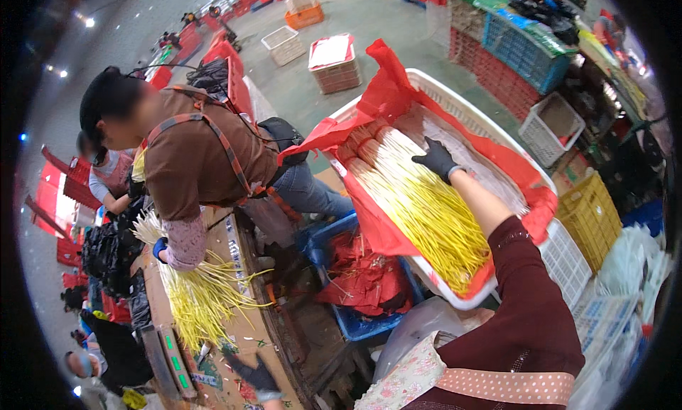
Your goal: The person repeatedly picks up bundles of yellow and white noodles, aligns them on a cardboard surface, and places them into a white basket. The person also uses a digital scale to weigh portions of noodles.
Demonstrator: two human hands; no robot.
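My right hand [438, 160], in a black glove, is over bundled yellow chives [421, 197] with white stem ends, its thumb and forefinger apart. The bundles lie side by side in a white plastic crate [479, 112] lined with red sheeting [383, 80]. A whitish sheet [453, 136] lies along the bundles' far side. At the lower left, my left hand [256, 378], also black-gloved and slightly blurred, has its fingers spread above the cardboard-covered table [245, 343], holding nothing visible. Loose yellow chives [197, 303] lie on that table, beyond my left hand.
A co-worker [208, 144] leans over the table, one blue-gloved hand [160, 249] at the loose chives. A blue crate [351, 330] with red scraps stands between table and white crate. A device with green displays [176, 363] is at the table's edge. A yellow crate [589, 218] stands right.
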